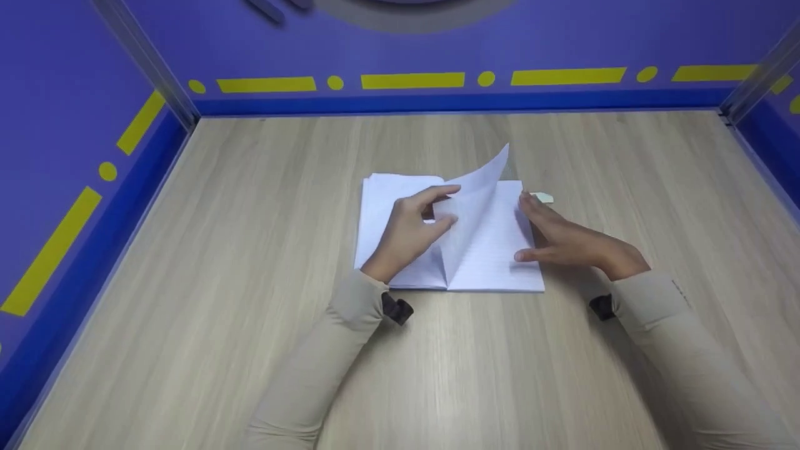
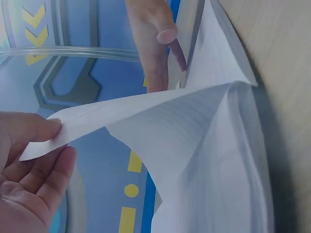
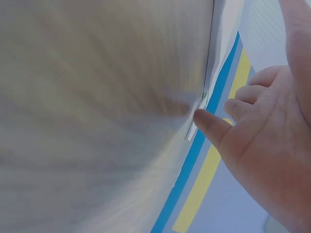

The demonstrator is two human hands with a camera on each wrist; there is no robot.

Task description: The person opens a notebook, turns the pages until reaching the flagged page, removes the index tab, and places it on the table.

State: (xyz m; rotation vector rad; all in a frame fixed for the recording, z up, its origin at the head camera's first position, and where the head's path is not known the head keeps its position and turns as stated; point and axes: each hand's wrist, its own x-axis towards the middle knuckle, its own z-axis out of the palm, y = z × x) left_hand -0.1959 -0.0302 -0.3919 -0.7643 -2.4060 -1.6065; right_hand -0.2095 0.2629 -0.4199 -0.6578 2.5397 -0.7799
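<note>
An open notebook point(image 1: 494, 262) with white lined pages lies on the table. My left hand point(image 1: 409, 228) is over its left half and pinches a raised page point(image 1: 478, 194) between thumb and fingers. That page point(image 2: 97, 114) stands up from the spine and curves, as the left wrist view shows. My right hand point(image 1: 565, 240) is at the notebook's right edge, fingers extended and thumb spread over the page's border. In the right wrist view the right hand point(image 3: 272, 131) holds nothing. A small pale piece point(image 1: 542, 197) sticks out beside the right fingertips, partly hidden by them.
The wood-grain table point(image 1: 250, 250) is bounded by a blue back wall point(image 1: 412, 56) with yellow marks and a similar left wall point(image 1: 56, 156). Both forearms wear light sleeves, with a black wrist device point(image 1: 397, 308) at the left cuff.
</note>
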